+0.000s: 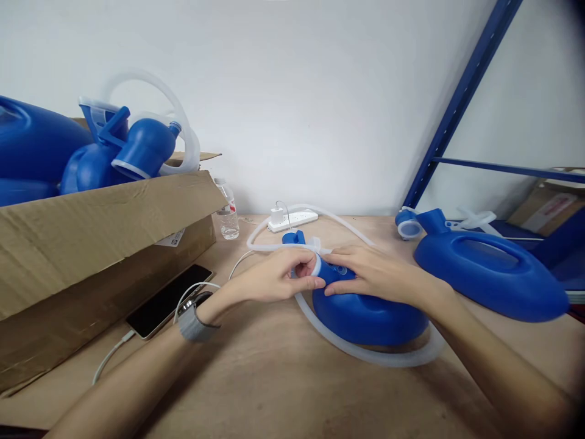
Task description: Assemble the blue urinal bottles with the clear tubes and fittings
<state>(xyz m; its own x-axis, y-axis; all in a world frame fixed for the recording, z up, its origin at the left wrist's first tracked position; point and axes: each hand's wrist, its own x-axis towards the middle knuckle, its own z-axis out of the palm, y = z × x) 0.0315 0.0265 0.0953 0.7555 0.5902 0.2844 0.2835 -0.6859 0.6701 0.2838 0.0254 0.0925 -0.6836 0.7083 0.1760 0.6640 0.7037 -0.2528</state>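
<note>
A blue plastic urinal bottle (370, 320) lies on its side on the table in front of me, its neck pointing left. My left hand (287, 274) is closed at the neck's mouth, with thumb and fingers pinching the white ring (317, 266) there. Over the neck and upper body of the bottle, my right hand (365, 274) grips with thumb and fingers apart on either side. A translucent hose (347, 350) loops around the bottle and behind it. Just beyond my left hand lies a blue fitting (293, 236), partly hidden by the hose and my fingers.
On the left a cardboard box (114, 213) holds several blue bottles and hoses. By it are a phone (171, 299) with a cable and a water bottle (227, 210). A power strip (292, 221) sits behind; another blue urinal bottle (484, 286) lies right, near a blue shelf frame (450, 116).
</note>
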